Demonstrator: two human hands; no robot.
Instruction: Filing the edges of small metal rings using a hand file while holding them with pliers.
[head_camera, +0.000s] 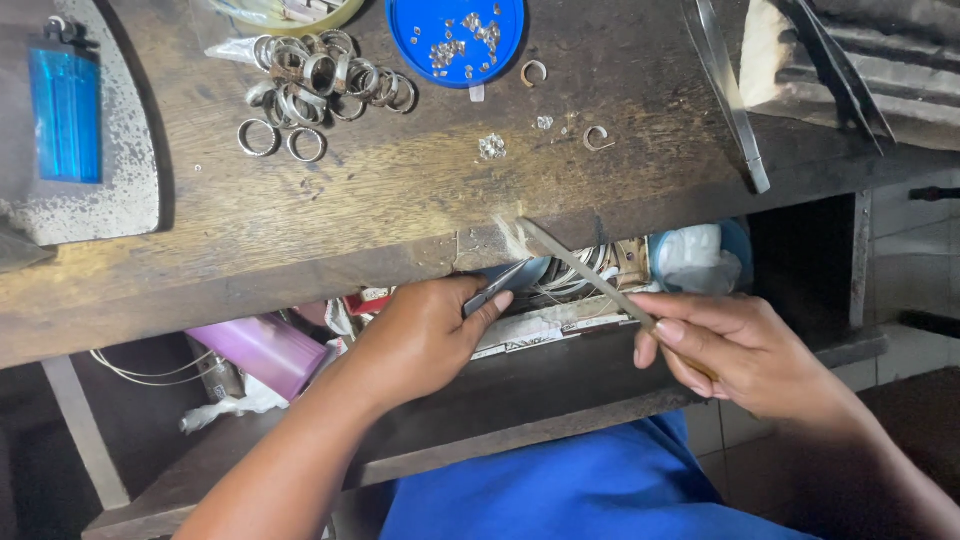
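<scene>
My right hand (735, 350) grips a long flat metal file (585, 272) that slants up to the left, with its tip at the worn front edge of the wooden workbench (400, 190). My left hand (425, 335) is closed around a small metal tool or piece (497, 286), held up against the bench edge just below the file's tip. What the tool's jaws hold is too small to tell.
A pile of metal rings (320, 80) lies on the bench top beside a blue lid with small stones (456, 38). A blue lighter (66, 112) rests at far left, long tweezers (728, 95) at right. The cluttered shelf under the bench holds a pink box (262, 352).
</scene>
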